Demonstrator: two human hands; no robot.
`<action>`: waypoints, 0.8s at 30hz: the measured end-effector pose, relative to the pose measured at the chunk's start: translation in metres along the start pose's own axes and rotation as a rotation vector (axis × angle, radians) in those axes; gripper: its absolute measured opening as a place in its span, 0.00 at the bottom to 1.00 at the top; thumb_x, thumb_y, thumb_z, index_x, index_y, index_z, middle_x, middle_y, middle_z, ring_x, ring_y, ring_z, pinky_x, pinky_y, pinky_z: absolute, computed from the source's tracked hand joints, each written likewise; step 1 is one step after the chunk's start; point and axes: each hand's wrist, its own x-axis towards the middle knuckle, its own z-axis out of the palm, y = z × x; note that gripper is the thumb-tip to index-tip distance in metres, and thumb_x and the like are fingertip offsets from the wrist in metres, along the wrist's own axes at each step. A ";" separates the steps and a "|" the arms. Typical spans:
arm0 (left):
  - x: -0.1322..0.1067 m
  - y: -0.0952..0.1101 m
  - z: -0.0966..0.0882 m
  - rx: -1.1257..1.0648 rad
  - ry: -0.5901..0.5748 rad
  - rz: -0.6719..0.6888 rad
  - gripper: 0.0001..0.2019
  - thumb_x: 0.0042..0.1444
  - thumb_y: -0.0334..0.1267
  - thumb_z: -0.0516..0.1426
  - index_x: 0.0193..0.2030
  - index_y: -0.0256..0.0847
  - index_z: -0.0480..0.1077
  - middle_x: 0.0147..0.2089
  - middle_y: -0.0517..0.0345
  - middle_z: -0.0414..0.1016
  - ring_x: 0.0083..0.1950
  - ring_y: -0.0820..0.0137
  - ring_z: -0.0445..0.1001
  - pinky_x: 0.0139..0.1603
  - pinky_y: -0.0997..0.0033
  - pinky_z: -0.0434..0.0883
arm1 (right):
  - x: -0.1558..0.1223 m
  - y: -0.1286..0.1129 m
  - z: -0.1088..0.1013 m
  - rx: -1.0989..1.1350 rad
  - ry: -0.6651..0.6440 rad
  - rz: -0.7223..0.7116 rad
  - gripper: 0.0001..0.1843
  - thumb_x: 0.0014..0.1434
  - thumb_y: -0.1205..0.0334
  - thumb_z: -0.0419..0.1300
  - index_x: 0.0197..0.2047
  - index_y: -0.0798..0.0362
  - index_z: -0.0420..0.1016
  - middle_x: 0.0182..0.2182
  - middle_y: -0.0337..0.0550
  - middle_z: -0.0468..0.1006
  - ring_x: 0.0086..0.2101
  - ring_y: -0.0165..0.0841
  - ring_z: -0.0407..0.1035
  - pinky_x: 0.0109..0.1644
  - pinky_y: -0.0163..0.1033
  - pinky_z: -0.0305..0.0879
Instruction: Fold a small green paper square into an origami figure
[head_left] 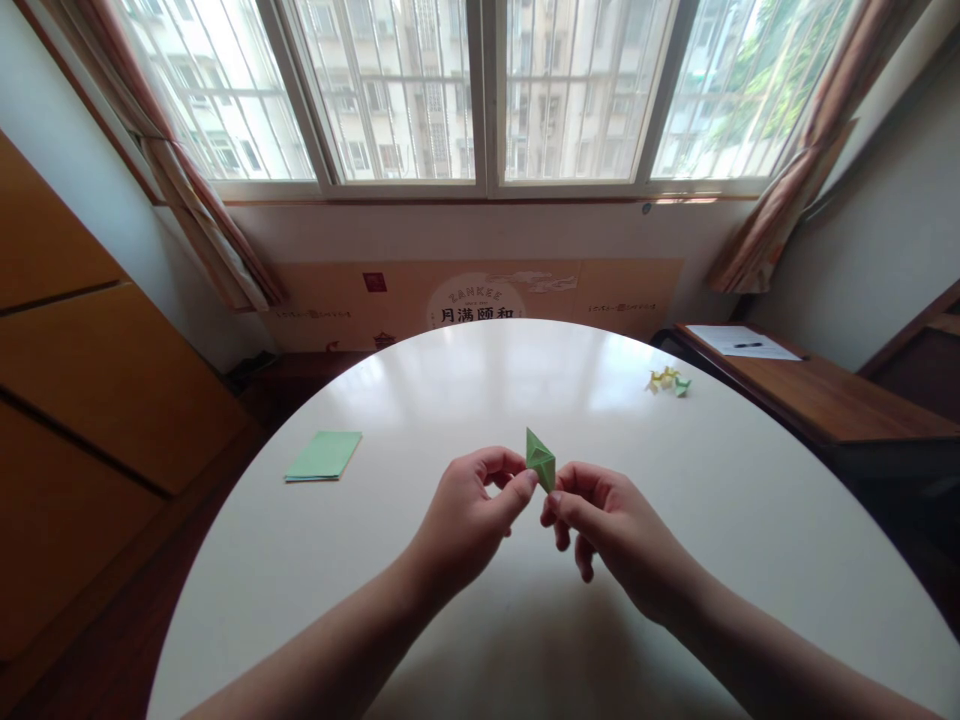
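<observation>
A small folded green paper piece [539, 458] is held up above the round white table [420, 400], pinched from both sides. My left hand [469, 515] grips its left edge between thumb and curled fingers. My right hand [607, 525] pinches its lower right edge with the fingertips. Both hands hover over the middle of the table, close together.
A stack of green paper sheets [323, 455] lies at the table's left. Small folded yellow and green paper pieces [668, 381] sit at the far right. A wooden desk with a sheet and a pen [742, 343] stands to the right. A wooden cabinet [90, 380] lines the left.
</observation>
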 end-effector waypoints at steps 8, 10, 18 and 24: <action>0.001 -0.001 -0.002 -0.018 0.027 -0.007 0.08 0.56 0.38 0.58 0.30 0.35 0.72 0.26 0.60 0.69 0.25 0.74 0.67 0.23 0.76 0.68 | -0.001 -0.002 -0.002 0.051 -0.046 0.025 0.12 0.59 0.53 0.63 0.36 0.54 0.73 0.30 0.41 0.74 0.26 0.29 0.68 0.16 0.26 0.60; 0.001 -0.001 -0.003 0.005 0.001 -0.011 0.08 0.55 0.37 0.58 0.29 0.36 0.72 0.25 0.61 0.69 0.25 0.74 0.66 0.23 0.76 0.67 | 0.000 -0.004 -0.003 0.064 -0.023 0.014 0.14 0.59 0.51 0.64 0.38 0.54 0.74 0.32 0.41 0.74 0.27 0.29 0.67 0.16 0.26 0.60; 0.000 0.002 -0.004 0.120 -0.066 0.007 0.08 0.54 0.36 0.58 0.27 0.36 0.73 0.26 0.59 0.71 0.27 0.72 0.69 0.25 0.75 0.68 | 0.001 -0.003 -0.006 0.079 -0.021 -0.002 0.15 0.55 0.55 0.67 0.27 0.54 0.69 0.24 0.37 0.71 0.22 0.27 0.64 0.15 0.26 0.58; 0.001 0.001 -0.003 0.046 -0.054 -0.021 0.07 0.54 0.37 0.59 0.29 0.35 0.73 0.26 0.57 0.72 0.28 0.71 0.69 0.24 0.74 0.70 | 0.001 -0.002 -0.004 0.057 -0.055 0.010 0.13 0.56 0.55 0.66 0.29 0.54 0.71 0.25 0.37 0.70 0.23 0.27 0.64 0.15 0.26 0.58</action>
